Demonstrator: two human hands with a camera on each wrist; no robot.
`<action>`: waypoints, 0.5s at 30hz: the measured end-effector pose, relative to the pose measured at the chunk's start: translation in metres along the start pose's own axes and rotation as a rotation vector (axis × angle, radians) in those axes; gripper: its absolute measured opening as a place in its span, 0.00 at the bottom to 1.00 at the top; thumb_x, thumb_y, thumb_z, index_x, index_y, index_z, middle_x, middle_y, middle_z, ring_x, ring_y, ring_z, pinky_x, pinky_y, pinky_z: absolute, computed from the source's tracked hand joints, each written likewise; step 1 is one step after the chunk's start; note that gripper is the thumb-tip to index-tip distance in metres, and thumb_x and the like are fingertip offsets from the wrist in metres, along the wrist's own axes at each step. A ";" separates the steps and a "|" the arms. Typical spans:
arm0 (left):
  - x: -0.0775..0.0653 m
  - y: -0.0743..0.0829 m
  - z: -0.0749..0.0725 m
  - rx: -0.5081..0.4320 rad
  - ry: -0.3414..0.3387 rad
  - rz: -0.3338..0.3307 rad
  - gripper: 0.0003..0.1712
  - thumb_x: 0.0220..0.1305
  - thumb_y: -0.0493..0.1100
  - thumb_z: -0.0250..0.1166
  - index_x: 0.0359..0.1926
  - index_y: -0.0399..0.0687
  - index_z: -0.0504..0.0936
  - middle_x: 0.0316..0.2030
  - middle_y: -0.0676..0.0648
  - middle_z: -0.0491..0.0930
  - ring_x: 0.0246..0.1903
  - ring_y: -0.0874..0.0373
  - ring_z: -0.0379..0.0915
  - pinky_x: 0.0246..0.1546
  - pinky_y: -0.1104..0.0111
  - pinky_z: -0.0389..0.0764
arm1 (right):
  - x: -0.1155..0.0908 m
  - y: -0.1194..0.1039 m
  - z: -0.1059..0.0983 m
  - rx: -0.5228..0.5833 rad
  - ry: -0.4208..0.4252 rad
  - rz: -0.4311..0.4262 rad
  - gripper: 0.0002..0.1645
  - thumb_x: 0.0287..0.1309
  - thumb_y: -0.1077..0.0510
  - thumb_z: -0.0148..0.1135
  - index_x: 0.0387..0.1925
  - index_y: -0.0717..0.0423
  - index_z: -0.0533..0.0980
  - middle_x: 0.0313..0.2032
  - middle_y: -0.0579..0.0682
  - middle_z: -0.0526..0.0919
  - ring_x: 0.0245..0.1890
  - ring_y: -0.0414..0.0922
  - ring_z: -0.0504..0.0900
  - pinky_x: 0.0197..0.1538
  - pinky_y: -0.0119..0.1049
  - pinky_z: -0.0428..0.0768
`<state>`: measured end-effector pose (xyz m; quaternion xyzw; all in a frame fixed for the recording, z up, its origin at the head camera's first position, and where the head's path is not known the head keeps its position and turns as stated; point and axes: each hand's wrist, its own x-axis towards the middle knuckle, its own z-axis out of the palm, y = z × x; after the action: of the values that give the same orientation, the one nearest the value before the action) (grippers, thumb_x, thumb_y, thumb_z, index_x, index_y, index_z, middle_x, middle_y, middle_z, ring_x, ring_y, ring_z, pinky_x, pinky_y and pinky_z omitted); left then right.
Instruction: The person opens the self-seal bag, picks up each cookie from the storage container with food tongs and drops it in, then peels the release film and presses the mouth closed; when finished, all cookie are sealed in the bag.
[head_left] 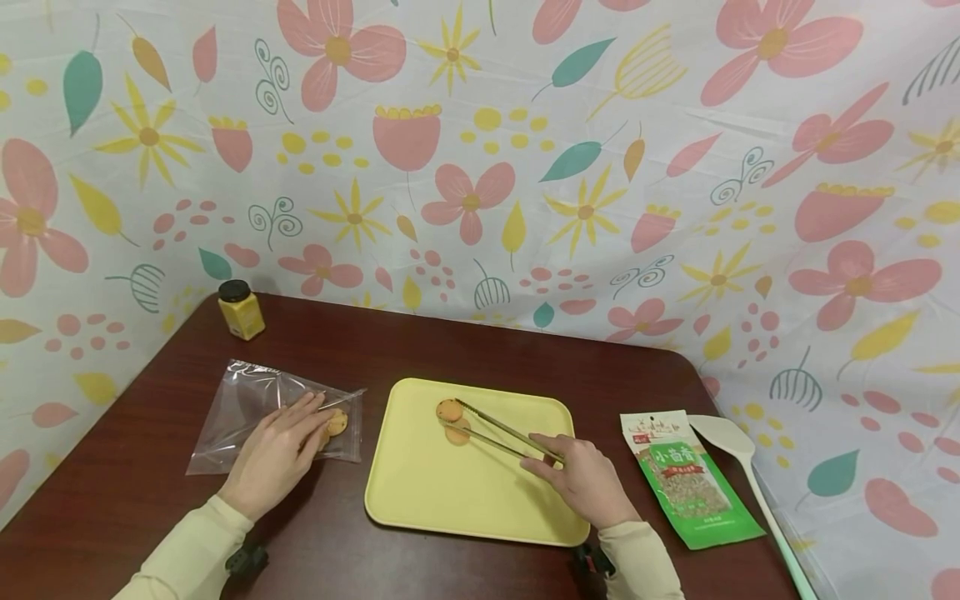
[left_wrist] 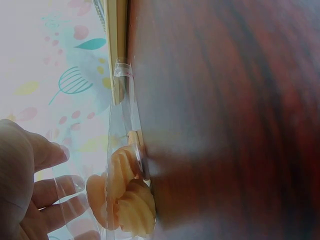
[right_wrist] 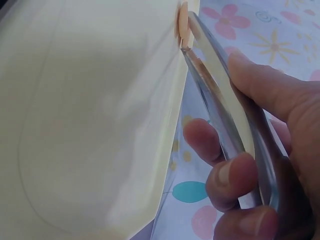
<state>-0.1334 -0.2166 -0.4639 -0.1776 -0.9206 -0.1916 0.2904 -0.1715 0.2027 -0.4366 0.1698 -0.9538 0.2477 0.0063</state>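
A clear plastic bag (head_left: 232,421) lies flat on the table with several ridged cookies (left_wrist: 135,207) at its right end. My left hand (head_left: 277,454) rests on the bag beside those cookies, its fingers extended; in the left wrist view the thumb stands apart from the fingers. In my right hand (head_left: 588,479) I grip metal tongs (right_wrist: 260,130), fingers and thumb on either side. The tongs' tips are at two round cookies on the yellow tray (head_left: 450,500): an upper cookie (head_left: 449,409) and a lower cookie (head_left: 458,431), overlapping slightly. Whether the tips pinch either cookie I cannot tell.
A yellow jar (head_left: 243,315) with a black lid stands at the back left. Right of the tray lies a green-and-white seasoning packet (head_left: 690,483), partly beside a white-headed spatula (head_left: 726,437) at the table's right edge. Flower-patterned cloth (head_left: 465,275) hangs behind the table.
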 end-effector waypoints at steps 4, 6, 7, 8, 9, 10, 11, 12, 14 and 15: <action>0.000 0.000 0.000 0.000 0.001 0.000 0.18 0.53 0.34 0.71 0.47 0.36 0.85 0.53 0.35 0.79 0.55 0.38 0.74 0.49 0.43 0.75 | 0.000 0.000 0.000 -0.005 -0.004 -0.005 0.28 0.57 0.40 0.66 0.56 0.47 0.80 0.51 0.46 0.84 0.43 0.43 0.85 0.38 0.46 0.83; 0.000 0.000 0.000 0.000 0.004 0.003 0.18 0.53 0.34 0.71 0.47 0.36 0.85 0.53 0.35 0.79 0.55 0.39 0.74 0.49 0.43 0.75 | 0.000 0.000 0.000 -0.011 -0.004 -0.011 0.28 0.57 0.41 0.66 0.56 0.47 0.80 0.51 0.46 0.84 0.44 0.44 0.85 0.38 0.47 0.83; 0.000 0.000 0.000 0.000 0.006 0.004 0.18 0.53 0.34 0.71 0.47 0.36 0.85 0.53 0.35 0.79 0.55 0.39 0.75 0.49 0.43 0.75 | -0.001 0.000 0.000 -0.015 -0.003 -0.015 0.28 0.57 0.41 0.66 0.56 0.48 0.80 0.51 0.46 0.84 0.44 0.44 0.85 0.38 0.47 0.83; 0.000 0.000 0.000 -0.001 0.008 0.006 0.18 0.53 0.34 0.71 0.47 0.36 0.85 0.53 0.35 0.80 0.55 0.39 0.75 0.49 0.43 0.75 | -0.001 0.000 0.000 -0.018 -0.002 -0.019 0.28 0.57 0.40 0.66 0.57 0.48 0.80 0.51 0.46 0.84 0.44 0.44 0.85 0.38 0.47 0.83; 0.000 0.000 0.000 -0.001 0.009 0.007 0.18 0.53 0.34 0.71 0.47 0.36 0.85 0.53 0.35 0.80 0.55 0.39 0.75 0.49 0.43 0.76 | -0.001 0.000 0.000 -0.021 0.000 -0.022 0.28 0.57 0.40 0.65 0.57 0.48 0.80 0.51 0.46 0.84 0.44 0.44 0.85 0.38 0.46 0.83; 0.000 0.000 0.001 -0.001 0.011 0.008 0.18 0.53 0.34 0.71 0.47 0.36 0.85 0.53 0.35 0.80 0.55 0.39 0.75 0.49 0.43 0.76 | -0.001 0.000 0.000 -0.024 0.002 -0.026 0.29 0.57 0.40 0.65 0.57 0.48 0.80 0.51 0.46 0.84 0.43 0.44 0.85 0.38 0.46 0.83; 0.000 0.000 0.001 -0.002 0.011 0.008 0.18 0.53 0.34 0.71 0.47 0.36 0.85 0.53 0.35 0.80 0.55 0.38 0.75 0.49 0.43 0.76 | -0.001 0.000 0.000 -0.028 0.004 -0.029 0.29 0.57 0.40 0.65 0.57 0.48 0.80 0.51 0.46 0.84 0.44 0.45 0.85 0.38 0.46 0.83; 0.000 -0.001 0.001 -0.002 0.012 0.008 0.18 0.53 0.34 0.71 0.47 0.36 0.85 0.53 0.35 0.80 0.55 0.38 0.75 0.49 0.43 0.76 | -0.001 0.000 0.000 -0.030 0.006 -0.031 0.29 0.57 0.40 0.65 0.57 0.48 0.80 0.50 0.46 0.84 0.43 0.45 0.85 0.37 0.46 0.83; 0.000 -0.001 0.001 -0.002 0.011 0.006 0.18 0.53 0.34 0.71 0.47 0.36 0.85 0.53 0.35 0.80 0.55 0.39 0.75 0.49 0.43 0.75 | -0.002 0.000 0.000 -0.036 0.012 -0.039 0.29 0.57 0.39 0.65 0.57 0.48 0.80 0.50 0.46 0.84 0.43 0.45 0.85 0.36 0.46 0.83; -0.001 -0.001 0.001 -0.002 0.010 0.006 0.18 0.53 0.34 0.71 0.47 0.36 0.85 0.53 0.35 0.80 0.55 0.38 0.75 0.49 0.43 0.75 | -0.002 0.001 0.000 -0.038 0.017 -0.043 0.29 0.57 0.39 0.65 0.57 0.48 0.80 0.50 0.46 0.84 0.43 0.45 0.85 0.36 0.46 0.83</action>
<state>-0.1339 -0.2170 -0.4653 -0.1794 -0.9184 -0.1926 0.2955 -0.1700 0.2039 -0.4367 0.1878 -0.9545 0.2306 0.0231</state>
